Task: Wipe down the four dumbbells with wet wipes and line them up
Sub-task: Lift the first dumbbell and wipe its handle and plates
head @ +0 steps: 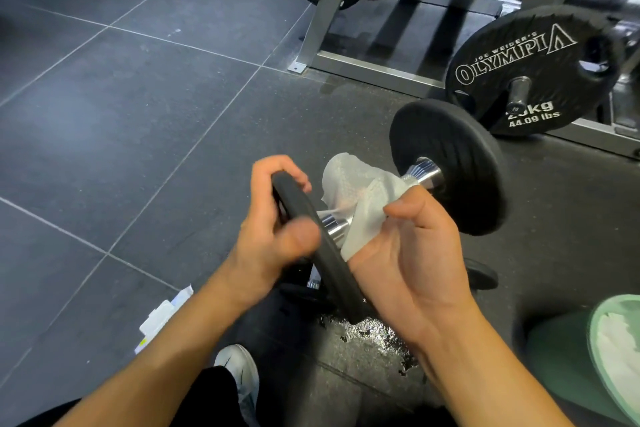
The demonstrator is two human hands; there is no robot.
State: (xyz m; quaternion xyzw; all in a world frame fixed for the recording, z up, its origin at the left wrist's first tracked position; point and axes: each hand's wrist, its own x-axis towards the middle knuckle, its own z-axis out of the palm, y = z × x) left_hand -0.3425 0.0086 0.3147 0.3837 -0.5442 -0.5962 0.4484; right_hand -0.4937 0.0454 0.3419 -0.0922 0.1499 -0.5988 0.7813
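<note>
- While the left hand is closed around the near black round plate of the black-and-chrome dumbbell, held up at centre, the right hand wraps a white wet wipe around the chrome handle.
- To wipe well, I think the wipe should slide along the whole bar while the left hand turns the dumbbell.
- Another dumbbell, at 5 o'clock below the hands, is mostly hidden; the remaining ones I cannot see.

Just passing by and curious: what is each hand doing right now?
Left hand: closed on the near plate of the dumbbell.
Right hand: closed on the wet wipe, wrapped around the handle.
</note>
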